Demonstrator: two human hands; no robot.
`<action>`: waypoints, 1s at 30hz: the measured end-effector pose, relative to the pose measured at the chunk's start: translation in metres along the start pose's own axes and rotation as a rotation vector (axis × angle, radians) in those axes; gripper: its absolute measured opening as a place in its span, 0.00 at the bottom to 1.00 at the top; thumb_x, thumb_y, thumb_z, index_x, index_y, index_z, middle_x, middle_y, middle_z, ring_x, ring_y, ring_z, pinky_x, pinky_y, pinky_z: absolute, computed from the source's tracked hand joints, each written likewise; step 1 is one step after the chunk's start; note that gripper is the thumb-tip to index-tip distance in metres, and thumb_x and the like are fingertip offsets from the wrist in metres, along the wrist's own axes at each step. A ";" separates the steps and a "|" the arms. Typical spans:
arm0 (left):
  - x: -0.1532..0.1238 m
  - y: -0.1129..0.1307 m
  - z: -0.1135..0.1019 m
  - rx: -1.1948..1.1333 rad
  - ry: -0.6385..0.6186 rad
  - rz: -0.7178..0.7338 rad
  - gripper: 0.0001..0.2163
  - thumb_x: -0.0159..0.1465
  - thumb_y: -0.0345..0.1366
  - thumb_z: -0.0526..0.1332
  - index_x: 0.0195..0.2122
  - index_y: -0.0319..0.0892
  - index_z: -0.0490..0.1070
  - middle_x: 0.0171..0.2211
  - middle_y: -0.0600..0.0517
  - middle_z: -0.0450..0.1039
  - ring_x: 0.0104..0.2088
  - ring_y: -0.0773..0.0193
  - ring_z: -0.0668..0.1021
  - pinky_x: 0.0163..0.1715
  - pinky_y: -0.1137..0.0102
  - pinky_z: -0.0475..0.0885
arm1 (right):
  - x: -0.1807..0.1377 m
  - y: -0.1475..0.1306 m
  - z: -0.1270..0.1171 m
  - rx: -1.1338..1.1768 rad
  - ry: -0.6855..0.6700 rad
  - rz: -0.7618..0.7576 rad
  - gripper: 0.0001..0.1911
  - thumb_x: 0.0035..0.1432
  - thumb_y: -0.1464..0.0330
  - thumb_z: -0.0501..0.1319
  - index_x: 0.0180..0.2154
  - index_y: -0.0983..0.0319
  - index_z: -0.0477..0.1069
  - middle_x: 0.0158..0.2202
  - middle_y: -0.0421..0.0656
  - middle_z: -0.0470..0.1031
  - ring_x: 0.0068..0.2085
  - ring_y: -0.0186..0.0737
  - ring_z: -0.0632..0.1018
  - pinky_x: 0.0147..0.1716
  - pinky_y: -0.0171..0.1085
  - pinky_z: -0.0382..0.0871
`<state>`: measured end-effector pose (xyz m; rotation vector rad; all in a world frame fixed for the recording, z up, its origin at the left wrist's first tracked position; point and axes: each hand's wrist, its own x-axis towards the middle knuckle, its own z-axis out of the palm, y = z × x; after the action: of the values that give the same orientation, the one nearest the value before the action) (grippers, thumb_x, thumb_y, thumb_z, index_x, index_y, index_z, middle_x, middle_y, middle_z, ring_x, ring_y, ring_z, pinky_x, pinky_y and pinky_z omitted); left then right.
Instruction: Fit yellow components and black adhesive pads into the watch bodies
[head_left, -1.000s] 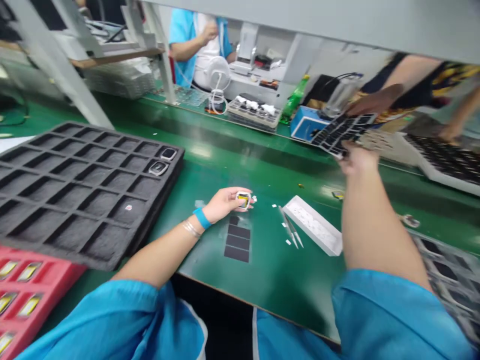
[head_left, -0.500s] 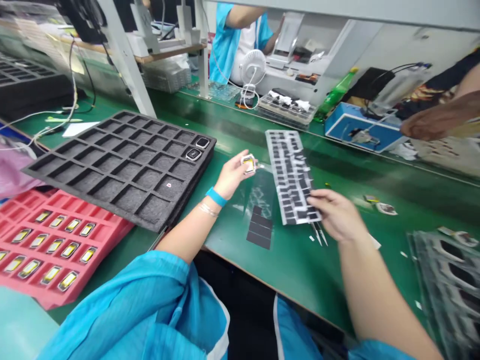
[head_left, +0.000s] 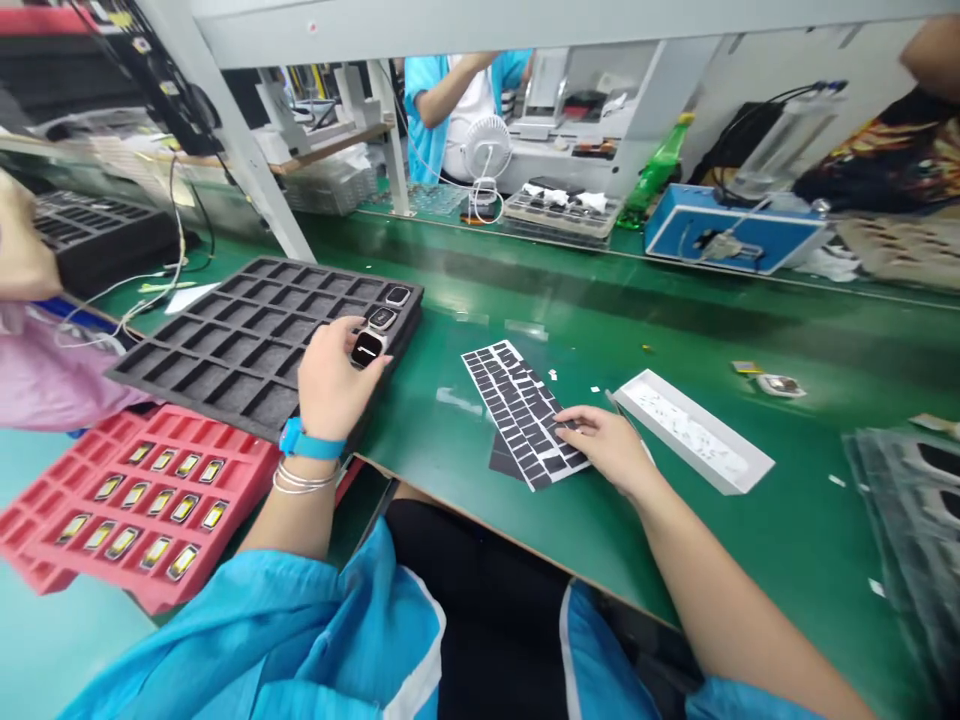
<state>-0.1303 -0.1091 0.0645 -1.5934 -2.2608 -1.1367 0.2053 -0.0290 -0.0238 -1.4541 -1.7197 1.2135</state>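
Observation:
My left hand grips a smartwatch, its dark screen up, between thumb and fingers. It is at the right edge of the black foam tray, just in front of two other watch faces in their compartments. In my right hand is the lower right edge of a white sheet with black adhesive pieces, pinched by the fingertips. That sheet lies low over the green table, partly covering plain black strips. Something thin beside the right hand is mostly hidden.
A red tray with several watch parts sits at the left. Right of my hand is a white open box with small scraps. Clear plastic trays are stacked at far right. Other people work behind the shelf and at the left.
My left hand has moved left to the black tray, and the watch now shows its screen instead of its yellow-and-white underside. My right hand has lowered the sheet, uncovering the white box.

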 end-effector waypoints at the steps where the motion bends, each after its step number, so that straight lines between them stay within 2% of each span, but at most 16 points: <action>1: 0.006 -0.005 0.001 0.035 -0.008 -0.033 0.22 0.54 0.37 0.68 0.51 0.42 0.70 0.42 0.45 0.73 0.45 0.51 0.76 0.50 0.58 0.69 | 0.000 0.001 0.000 -0.011 0.036 -0.008 0.12 0.45 0.63 0.66 0.34 0.59 0.78 0.35 0.45 0.81 0.32 0.45 0.80 0.29 0.39 0.72; 4: 0.021 -0.017 0.010 0.114 -0.032 -0.162 0.19 0.55 0.39 0.67 0.47 0.42 0.71 0.43 0.40 0.73 0.48 0.44 0.75 0.50 0.51 0.67 | 0.000 0.002 0.000 -0.081 0.131 -0.016 0.12 0.47 0.64 0.65 0.36 0.59 0.79 0.34 0.44 0.80 0.33 0.44 0.79 0.32 0.40 0.72; 7: 0.030 -0.022 0.023 0.174 -0.122 -0.273 0.14 0.56 0.38 0.66 0.44 0.43 0.73 0.45 0.34 0.72 0.52 0.33 0.72 0.48 0.40 0.63 | -0.001 -0.001 0.002 -0.161 0.132 -0.020 0.10 0.49 0.67 0.65 0.36 0.59 0.79 0.33 0.43 0.80 0.34 0.44 0.79 0.37 0.41 0.73; 9: 0.032 -0.021 0.030 0.194 -0.184 -0.294 0.13 0.56 0.38 0.66 0.42 0.43 0.74 0.46 0.33 0.70 0.53 0.29 0.70 0.47 0.35 0.60 | -0.002 -0.005 0.004 -0.198 0.120 -0.024 0.10 0.49 0.68 0.65 0.36 0.59 0.79 0.36 0.43 0.81 0.36 0.44 0.79 0.41 0.42 0.73; 14: 0.036 -0.015 0.044 0.203 -0.178 -0.286 0.14 0.58 0.42 0.64 0.43 0.42 0.73 0.46 0.38 0.69 0.53 0.31 0.67 0.47 0.32 0.56 | -0.004 -0.008 0.005 -0.238 0.132 -0.049 0.09 0.52 0.70 0.65 0.38 0.58 0.80 0.41 0.44 0.81 0.40 0.44 0.79 0.46 0.42 0.72; 19: 0.036 -0.022 0.060 0.226 -0.180 -0.291 0.15 0.62 0.46 0.58 0.45 0.43 0.72 0.46 0.39 0.67 0.56 0.32 0.62 0.49 0.32 0.52 | -0.001 -0.004 -0.003 -0.253 0.108 -0.033 0.12 0.52 0.73 0.65 0.39 0.57 0.79 0.41 0.43 0.79 0.39 0.42 0.78 0.44 0.41 0.72; 22: 0.036 -0.029 0.065 0.226 -0.188 -0.296 0.18 0.63 0.47 0.57 0.50 0.44 0.70 0.48 0.39 0.66 0.57 0.32 0.60 0.49 0.33 0.50 | 0.002 -0.002 -0.006 -0.268 0.083 0.017 0.19 0.51 0.74 0.66 0.47 0.58 0.76 0.42 0.43 0.77 0.37 0.39 0.77 0.40 0.39 0.71; 25: 0.034 -0.031 0.065 0.240 -0.204 -0.312 0.20 0.62 0.43 0.57 0.53 0.41 0.67 0.53 0.34 0.64 0.58 0.30 0.60 0.50 0.32 0.50 | 0.004 0.000 -0.008 -0.217 0.010 0.034 0.28 0.52 0.75 0.65 0.56 0.59 0.69 0.39 0.41 0.75 0.33 0.36 0.75 0.34 0.35 0.69; 28: 0.028 -0.021 0.065 0.241 -0.136 -0.267 0.22 0.62 0.39 0.57 0.57 0.37 0.66 0.57 0.30 0.61 0.60 0.29 0.59 0.52 0.32 0.51 | 0.007 0.004 -0.009 -0.129 -0.063 0.037 0.33 0.52 0.75 0.65 0.60 0.60 0.63 0.37 0.40 0.76 0.28 0.33 0.73 0.30 0.33 0.67; 30: 0.022 -0.007 0.069 0.201 -0.044 -0.149 0.24 0.61 0.38 0.58 0.58 0.37 0.66 0.58 0.31 0.61 0.60 0.32 0.61 0.55 0.36 0.54 | 0.008 0.006 -0.012 -0.068 -0.102 0.055 0.34 0.52 0.75 0.65 0.61 0.60 0.63 0.38 0.40 0.76 0.27 0.32 0.73 0.28 0.33 0.66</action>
<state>-0.1256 -0.0488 0.0239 -1.4082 -2.4687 -0.8785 0.2164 -0.0182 -0.0245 -1.5117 -1.8154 1.2900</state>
